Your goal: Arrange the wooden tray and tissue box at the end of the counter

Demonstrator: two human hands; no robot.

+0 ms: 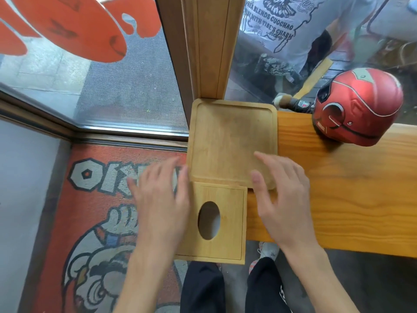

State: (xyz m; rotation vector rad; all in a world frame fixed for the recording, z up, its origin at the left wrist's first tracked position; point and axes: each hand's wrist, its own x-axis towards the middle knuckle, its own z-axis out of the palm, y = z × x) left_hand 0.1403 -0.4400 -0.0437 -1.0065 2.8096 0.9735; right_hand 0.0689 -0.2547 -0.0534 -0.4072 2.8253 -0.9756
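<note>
A shallow wooden tray with rounded corners lies flat at the left end of the counter, its far edge against a wooden post. A square wooden tissue box with an oval hole in its top stands in front of the tray, touching the tray's near edge. My left hand hovers at the box's left side, fingers spread and blurred, holding nothing. My right hand is open over the tray's near right corner, just right of the box.
A red helmet rests on the counter to the right of the tray, by the window glass. The wooden post rises behind the tray. A red floor mat lies below the counter's end. My legs show under the counter.
</note>
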